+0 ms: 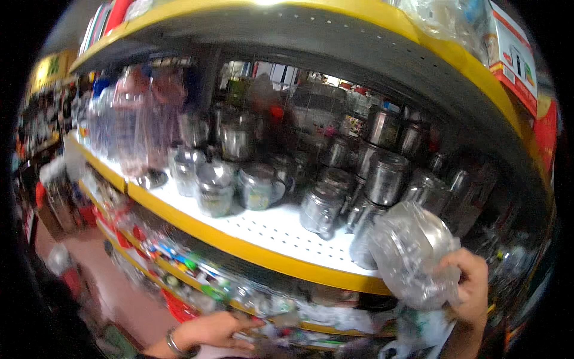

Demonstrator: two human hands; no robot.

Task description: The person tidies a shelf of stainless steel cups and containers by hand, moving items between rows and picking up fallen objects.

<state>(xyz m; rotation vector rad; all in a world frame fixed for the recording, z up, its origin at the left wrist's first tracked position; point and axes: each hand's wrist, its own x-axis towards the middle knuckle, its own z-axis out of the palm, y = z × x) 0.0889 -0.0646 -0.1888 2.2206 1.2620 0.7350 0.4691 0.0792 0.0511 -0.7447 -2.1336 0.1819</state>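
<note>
My right hand (469, 276) is closed on a shiny metal mug in a clear plastic bag (412, 257), held at the shelf's front edge on the right. The bag hides much of the mug's shape. Low in the picture, my left hand (218, 329), with a bracelet at the wrist, has its fingers stretched out and holds nothing. It is in front of the lower shelves. On the white perforated shelf (263, 230) stand several metal mugs, among them one with a handle (258, 186) and one nearer the front (214, 190). More metal cups (385, 176) are stacked behind the bag.
Clear plastic-wrapped goods (140, 119) fill the shelf's left end. A yellow-edged upper shelf (335, 9) overhangs the mugs, with a red and white box (513, 57) on it. Lower shelves carry small colourful goods (185, 260). A reddish floor (128, 293) shows at left.
</note>
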